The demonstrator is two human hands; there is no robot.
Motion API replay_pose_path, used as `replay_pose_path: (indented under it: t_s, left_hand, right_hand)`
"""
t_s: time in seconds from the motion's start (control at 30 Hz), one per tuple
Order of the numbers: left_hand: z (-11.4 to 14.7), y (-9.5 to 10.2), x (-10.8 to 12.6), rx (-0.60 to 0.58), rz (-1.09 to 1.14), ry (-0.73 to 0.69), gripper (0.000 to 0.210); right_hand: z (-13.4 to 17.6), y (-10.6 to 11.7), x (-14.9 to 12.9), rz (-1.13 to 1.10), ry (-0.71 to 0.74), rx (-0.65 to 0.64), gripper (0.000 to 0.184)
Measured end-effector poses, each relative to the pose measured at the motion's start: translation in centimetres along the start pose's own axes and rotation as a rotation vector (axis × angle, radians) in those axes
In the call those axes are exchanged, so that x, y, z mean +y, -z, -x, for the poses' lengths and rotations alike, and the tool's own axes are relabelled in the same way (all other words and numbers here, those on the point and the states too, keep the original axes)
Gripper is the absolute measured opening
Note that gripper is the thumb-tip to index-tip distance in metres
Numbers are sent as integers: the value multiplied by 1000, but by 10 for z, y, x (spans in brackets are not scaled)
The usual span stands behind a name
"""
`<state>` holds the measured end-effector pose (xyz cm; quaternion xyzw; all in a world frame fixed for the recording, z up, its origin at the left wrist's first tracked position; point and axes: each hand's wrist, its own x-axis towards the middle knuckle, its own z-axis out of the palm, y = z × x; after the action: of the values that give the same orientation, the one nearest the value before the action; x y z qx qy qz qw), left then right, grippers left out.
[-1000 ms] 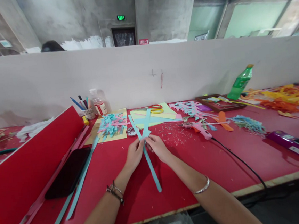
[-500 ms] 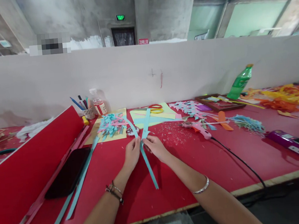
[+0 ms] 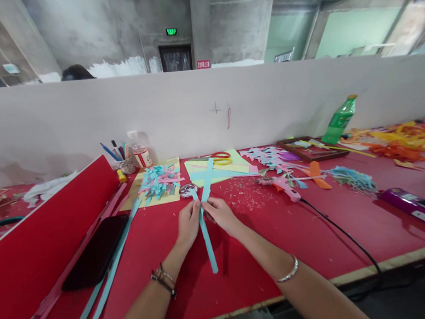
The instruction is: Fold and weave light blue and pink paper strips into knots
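Note:
Both hands hold light-blue paper strips above the middle of the red table. My left hand pinches the paper between thumb and fingers. Close against it, my right hand grips the same spot from the other side. One length hangs down toward me, a longer end points up and away, and a short end shows by my left thumb. How the strips are joined is hidden by my fingers. Just beyond my left hand lies a round tape roll or tin, and behind it a pile of blue and pink paper curls.
Scissors lie on paper sheets at the back. A pink hot glue gun with a black cord is to the right, near a purple power strip. Left are a black phone and a red board. A green bottle stands back right.
The short upper-left end of the strip has shortened and dropped toward my left thumb. The hanging end has swung slightly left. Both hands keep their grip; the view has tilted a little.

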<state>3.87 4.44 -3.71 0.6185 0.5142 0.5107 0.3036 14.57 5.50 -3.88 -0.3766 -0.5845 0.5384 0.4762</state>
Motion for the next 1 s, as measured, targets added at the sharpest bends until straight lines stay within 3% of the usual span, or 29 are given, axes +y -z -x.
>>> replay_pose_path:
  t_s: [0.2, 0.43, 0.57, 0.77, 1.0]
  left_hand:
    - [-1, -2, -1, -97, 28, -30, 33]
    - [1, 0, 2, -77, -26, 0, 42]
    - [1, -1, 2, -4, -32, 19, 40]
    - [0, -2, -2, -123, 1, -38, 36]
    - [2, 0, 0, -93, -40, -4, 39]
  right_hand:
    - [-1, 0, -2, -42, 15, 71, 26]
    - [1, -2, -3, -30, -18, 2, 28]
    - [0, 0, -1, 2, -7, 7, 29]
    - [0, 1, -2, -44, 5, 76, 27]
    - [1, 1, -2, -34, -11, -3, 25]
